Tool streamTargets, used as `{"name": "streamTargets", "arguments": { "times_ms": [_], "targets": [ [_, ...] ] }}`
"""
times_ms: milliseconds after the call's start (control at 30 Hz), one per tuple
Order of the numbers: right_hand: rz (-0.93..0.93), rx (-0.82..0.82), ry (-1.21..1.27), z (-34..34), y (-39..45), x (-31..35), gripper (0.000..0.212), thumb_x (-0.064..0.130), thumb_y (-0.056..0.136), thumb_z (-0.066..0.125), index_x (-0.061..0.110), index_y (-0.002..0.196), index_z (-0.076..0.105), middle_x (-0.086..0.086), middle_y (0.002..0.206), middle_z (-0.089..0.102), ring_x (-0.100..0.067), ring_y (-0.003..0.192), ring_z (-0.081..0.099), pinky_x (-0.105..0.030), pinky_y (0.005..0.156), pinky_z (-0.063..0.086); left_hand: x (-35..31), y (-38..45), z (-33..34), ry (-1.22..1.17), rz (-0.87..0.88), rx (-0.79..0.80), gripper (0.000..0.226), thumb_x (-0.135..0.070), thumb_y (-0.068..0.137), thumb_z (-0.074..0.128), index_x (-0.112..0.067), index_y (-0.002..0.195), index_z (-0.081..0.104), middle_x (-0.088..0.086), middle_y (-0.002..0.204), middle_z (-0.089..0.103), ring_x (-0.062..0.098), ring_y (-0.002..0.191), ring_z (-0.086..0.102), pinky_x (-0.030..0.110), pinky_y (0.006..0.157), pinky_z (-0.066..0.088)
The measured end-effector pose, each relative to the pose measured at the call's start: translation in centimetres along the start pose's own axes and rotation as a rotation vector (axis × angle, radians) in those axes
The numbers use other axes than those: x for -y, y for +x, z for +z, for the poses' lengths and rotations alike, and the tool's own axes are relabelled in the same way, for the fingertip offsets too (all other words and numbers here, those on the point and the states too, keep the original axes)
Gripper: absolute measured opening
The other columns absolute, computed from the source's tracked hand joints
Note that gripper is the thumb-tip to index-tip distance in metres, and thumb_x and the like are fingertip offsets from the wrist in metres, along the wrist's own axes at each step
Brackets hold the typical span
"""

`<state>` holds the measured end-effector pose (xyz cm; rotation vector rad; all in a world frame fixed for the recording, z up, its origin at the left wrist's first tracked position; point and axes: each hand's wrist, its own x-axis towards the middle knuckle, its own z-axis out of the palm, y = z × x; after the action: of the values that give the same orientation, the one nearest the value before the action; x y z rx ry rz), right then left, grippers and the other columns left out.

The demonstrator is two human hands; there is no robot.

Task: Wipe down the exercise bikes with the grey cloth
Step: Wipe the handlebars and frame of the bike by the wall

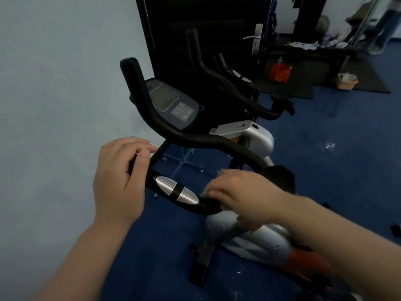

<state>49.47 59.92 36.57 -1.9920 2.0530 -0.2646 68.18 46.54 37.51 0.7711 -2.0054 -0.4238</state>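
My left hand (120,177) has its fingers curled around the end of the near handlebar (173,135), thumb resting on top. My right hand (243,196) is clenched on the grey cloth (219,173), pressing it against the same bar just beside the silver pulse pads (176,189). Beyond sits the bike's console (169,103). A second bike (230,83) stands behind, on the blue floor (325,153).

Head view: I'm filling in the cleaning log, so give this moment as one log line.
left hand: gripping handlebar end | right hand: pressing grey cloth on handlebar | phase: wiping near bike | second bike: untouched
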Motion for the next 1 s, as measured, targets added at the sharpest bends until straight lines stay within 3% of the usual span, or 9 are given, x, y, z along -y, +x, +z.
{"name": "streamTargets", "arguments": {
  "times_ms": [167,267,367,467,533,667,767,900,1000],
  "targets": [
    [0.370,-0.453,-0.084,3.2,-0.9,5.4,0.013,0.027,0.092,0.054,0.031,0.093,0.066,0.007,0.084,0.065,-0.014,0.075,0.062,-0.026,0.059,0.044,0.6,0.1,-0.8,-0.018,0.044,0.062,0.028,-0.030,0.097,0.040,-0.026,0.098,0.067,-0.013,0.108,0.061,-0.001,0.111,0.048,0.003,0.089,0.031],
    [0.431,-0.673,0.319,4.3,-1.7,6.7,0.020,0.038,0.093,0.047,0.035,0.086,0.066,0.012,0.070,0.064,-0.002,0.063,0.058,-0.018,0.054,0.040,0.7,0.1,-0.8,-0.019,0.058,0.066,0.029,-0.030,0.096,0.040,-0.025,0.098,0.068,-0.014,0.109,0.060,-0.006,0.111,0.046,0.004,0.089,0.033],
    [0.371,-0.639,0.418,3.7,-1.9,4.7,0.035,0.047,0.097,0.028,0.044,0.110,0.060,0.022,0.082,0.068,0.004,0.078,0.062,-0.019,0.074,0.049,0.9,0.2,-0.8,-0.018,0.075,0.075,0.029,-0.029,0.096,0.040,-0.025,0.097,0.068,-0.015,0.109,0.059,-0.006,0.110,0.046,0.006,0.087,0.035],
    [0.297,-0.579,0.140,5.2,-1.1,5.3,0.041,0.032,0.099,0.026,0.027,0.119,0.062,0.012,0.113,0.067,-0.007,0.115,0.058,-0.027,0.114,0.025,1.3,0.2,-1.0,-0.019,0.112,0.083,0.031,-0.026,0.098,0.038,-0.023,0.099,0.069,-0.013,0.111,0.060,-0.002,0.113,0.048,0.009,0.093,0.035],
    [0.343,-0.609,0.199,6.3,-0.7,5.9,0.045,0.029,0.098,0.022,0.021,0.108,0.066,0.007,0.109,0.067,-0.011,0.116,0.055,-0.037,0.117,0.019,1.5,0.2,-1.0,-0.024,0.121,0.093,0.032,-0.023,0.098,0.036,-0.022,0.101,0.068,-0.011,0.114,0.060,0.002,0.115,0.049,0.011,0.096,0.034],
    [0.456,-0.739,0.140,6.2,1.7,8.7,0.017,0.022,0.091,0.047,0.022,0.090,0.064,0.006,0.077,0.062,-0.017,0.069,0.060,-0.038,0.083,0.048,1.8,0.0,-1.2,-0.032,0.134,0.111,0.035,-0.025,0.100,0.033,-0.021,0.108,0.067,-0.011,0.121,0.059,0.002,0.120,0.048,0.011,0.100,0.032],
    [0.443,-0.593,0.121,3.3,5.4,11.7,0.011,0.017,0.083,0.061,0.023,0.092,0.062,0.003,0.072,0.055,-0.020,0.051,0.056,-0.026,0.041,0.026,2.0,0.1,-1.5,-0.058,0.111,0.137,0.038,-0.026,0.101,0.030,-0.018,0.116,0.064,-0.010,0.125,0.060,0.001,0.128,0.046,0.011,0.104,0.032],
    [0.217,-0.440,0.043,1.8,6.4,11.0,0.014,0.024,0.092,0.055,0.016,0.102,0.051,0.001,0.087,0.049,-0.026,0.064,0.061,-0.028,0.043,0.031,1.9,0.4,-2.3,-0.186,0.047,0.170,0.037,-0.023,0.101,0.031,-0.018,0.124,0.059,-0.009,0.129,0.060,0.002,0.129,0.048,0.014,0.105,0.036],
    [0.217,-0.387,-0.050,2.6,2.5,8.5,0.033,0.024,0.066,0.081,0.015,0.088,0.057,0.001,0.072,0.055,-0.020,0.048,0.055,-0.028,0.039,0.038,2.0,-0.1,-3.0,-0.201,0.015,0.185,0.040,-0.027,0.100,0.033,-0.017,0.132,0.055,-0.010,0.137,0.055,0.001,0.132,0.045,0.012,0.107,0.033]
  ]
}}
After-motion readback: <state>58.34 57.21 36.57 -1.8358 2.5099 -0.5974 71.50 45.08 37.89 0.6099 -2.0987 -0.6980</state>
